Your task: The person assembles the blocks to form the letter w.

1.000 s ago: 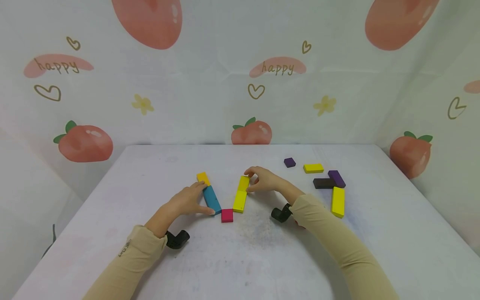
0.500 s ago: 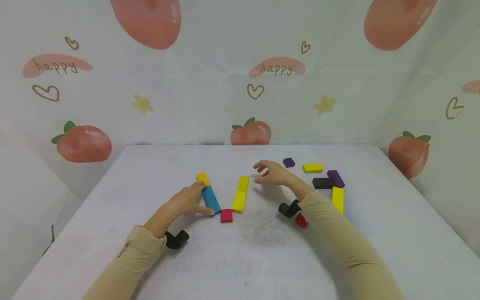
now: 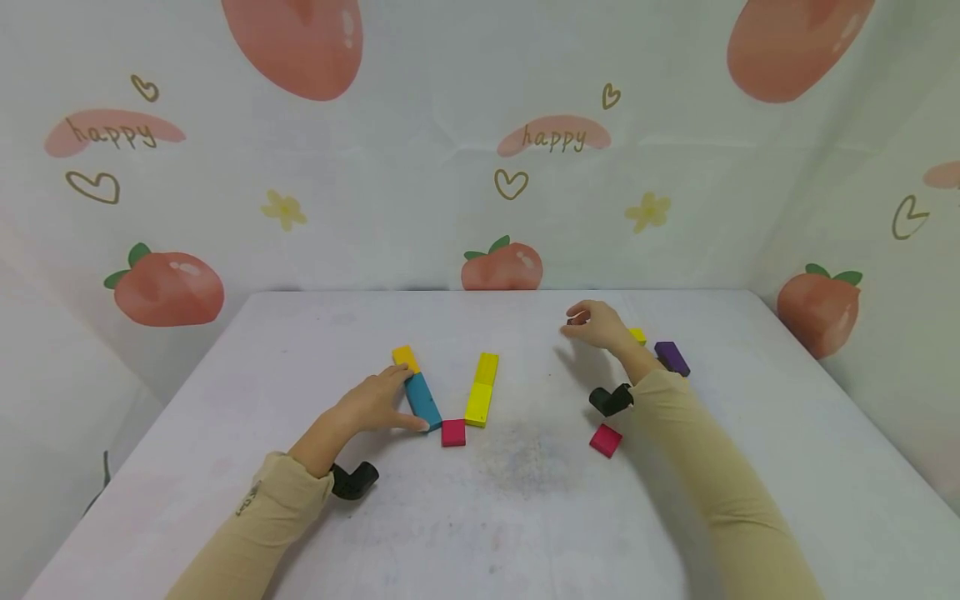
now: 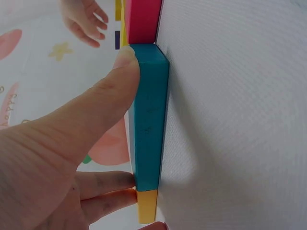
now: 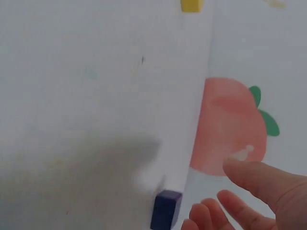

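My left hand (image 3: 375,404) rests along a blue block (image 3: 422,402) lying flat on the table. In the left wrist view the thumb touches one end of the blue block, while fingertips lie at its joint with an orange block (image 4: 147,206). A red square block (image 3: 453,432) sits at the blue block's near corner. From there two yellow blocks (image 3: 482,390) run end to end up the other side of the V. My right hand (image 3: 600,325) hovers at a small purple block (image 5: 165,211), fingers loosely bent; the right wrist view has a gap between them.
Another red block (image 3: 605,441) lies near the right forearm. A longer purple block (image 3: 672,358) and a yellow block (image 3: 637,336) are partly behind the right arm, which covers other pieces. The printed cloth (image 3: 420,167) rises at the table's back edge.
My right hand has left the upper yellow block and moved right and back to the small purple block. The red block on the right has come into view. The left hand has stayed put.
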Tool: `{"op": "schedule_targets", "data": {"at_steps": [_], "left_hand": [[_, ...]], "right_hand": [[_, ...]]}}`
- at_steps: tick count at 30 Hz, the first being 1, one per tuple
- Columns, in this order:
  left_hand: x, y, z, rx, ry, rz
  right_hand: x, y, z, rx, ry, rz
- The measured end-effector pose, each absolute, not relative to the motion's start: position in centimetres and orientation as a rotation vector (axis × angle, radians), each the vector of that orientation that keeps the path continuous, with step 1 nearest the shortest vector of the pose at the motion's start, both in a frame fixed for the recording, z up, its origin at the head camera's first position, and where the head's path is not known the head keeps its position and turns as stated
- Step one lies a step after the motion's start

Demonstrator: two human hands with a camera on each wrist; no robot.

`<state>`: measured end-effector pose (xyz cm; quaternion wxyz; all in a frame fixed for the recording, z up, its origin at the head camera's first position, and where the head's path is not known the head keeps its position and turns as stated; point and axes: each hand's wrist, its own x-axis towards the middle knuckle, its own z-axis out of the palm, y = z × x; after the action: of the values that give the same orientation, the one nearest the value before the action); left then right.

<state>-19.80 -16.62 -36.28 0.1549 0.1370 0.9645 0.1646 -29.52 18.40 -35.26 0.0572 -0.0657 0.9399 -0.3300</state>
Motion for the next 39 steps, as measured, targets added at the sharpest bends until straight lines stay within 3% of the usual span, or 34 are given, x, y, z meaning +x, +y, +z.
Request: {"op": "schedule_targets", "data": {"at_steps": [12,39], "left_hand": [[-19.8,-16.5,-36.2,0.384,2.768,0.463],[-19.8,-16.3,-35.8,0.389,2.768,0.45]], "right_hand": [[-30.4,19.9,-36.2,0.048,2.86,-0.987],[-31.5,19.2,-36.5,0.177,2.837,-0.871]]}}
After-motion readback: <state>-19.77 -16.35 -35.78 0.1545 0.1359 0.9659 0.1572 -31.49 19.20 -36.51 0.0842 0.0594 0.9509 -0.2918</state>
